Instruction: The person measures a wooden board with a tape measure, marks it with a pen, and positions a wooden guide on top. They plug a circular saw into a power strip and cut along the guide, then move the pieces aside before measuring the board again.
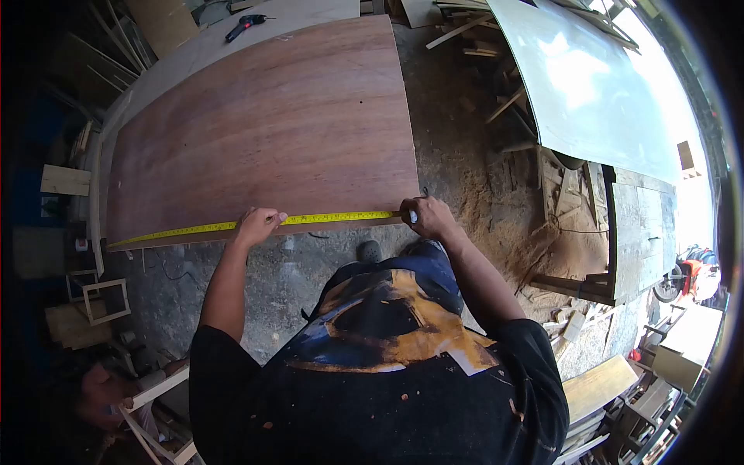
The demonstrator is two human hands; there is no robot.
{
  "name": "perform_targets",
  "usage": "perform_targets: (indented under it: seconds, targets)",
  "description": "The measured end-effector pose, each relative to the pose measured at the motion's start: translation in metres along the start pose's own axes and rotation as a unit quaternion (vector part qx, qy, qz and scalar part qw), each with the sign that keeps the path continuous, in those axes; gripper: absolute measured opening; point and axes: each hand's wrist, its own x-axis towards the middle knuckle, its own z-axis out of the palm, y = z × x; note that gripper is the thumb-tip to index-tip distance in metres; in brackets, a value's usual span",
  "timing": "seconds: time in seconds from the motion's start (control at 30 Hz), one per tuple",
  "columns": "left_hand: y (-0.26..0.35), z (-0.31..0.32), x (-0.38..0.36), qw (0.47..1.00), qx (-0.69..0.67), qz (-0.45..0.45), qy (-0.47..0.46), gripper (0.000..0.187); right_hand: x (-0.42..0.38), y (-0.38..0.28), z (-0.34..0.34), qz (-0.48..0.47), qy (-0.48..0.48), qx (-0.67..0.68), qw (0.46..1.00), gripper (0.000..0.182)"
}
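A yellow tape measure (333,218) is stretched along the near edge of a large reddish-brown wooden sheet (263,124). Its far end reaches the sheet's left corner. My left hand (260,225) is closed near the middle of that edge, with something small and pale, perhaps a pencil, between thumb and finger; the tape passes under or beside it. At the sheet's right corner my right hand (426,217) is wrapped round the tape's case, which the fingers mostly hide.
A drill (246,26) lies behind the sheet. On the right stand a glossy pale panel (573,77) and a wooden table (643,232). Sawdust and scrap wood litter the floor between. At lower left, another person (105,395) is beside wooden frames (105,301).
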Motion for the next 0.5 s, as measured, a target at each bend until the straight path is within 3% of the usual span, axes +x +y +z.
perform_targets:
  seconds: [0.07, 0.1, 0.17, 0.27, 0.37, 0.5]
  targets:
    - [-0.024, 0.004, 0.015, 0.997, 0.049, 0.044, 0.043, 0.050, 0.015, -0.009, 0.019, -0.017, 0.009, -0.029, 0.999, 0.018]
    - [-0.031, -0.048, -0.009, 0.993, 0.088, 0.038, 0.065, 0.050, 0.022, -0.049, 0.016, -0.045, 0.020, 0.020, 0.999, 0.019]
    - [-0.034, -0.047, -0.007, 0.985, 0.109, 0.074, 0.109, 0.047, 0.017, -0.054, 0.011, -0.011, 0.032, 0.018, 0.999, 0.020]
    - [0.000, -0.026, 0.016, 0.971, 0.120, 0.081, 0.192, 0.045, 0.017, -0.017, -0.013, 0.020, 0.016, 0.028, 0.999, 0.021]
    - [0.047, -0.016, 0.039, 0.981, 0.111, 0.063, 0.145, 0.043, 0.006, 0.013, -0.034, 0.067, 0.004, 0.019, 0.998, 0.022]
    - [0.100, 0.027, 0.092, 0.970, 0.073, 0.123, 0.197, 0.037, -0.013, 0.091, -0.057, 0.065, -0.021, 0.058, 0.996, 0.023]
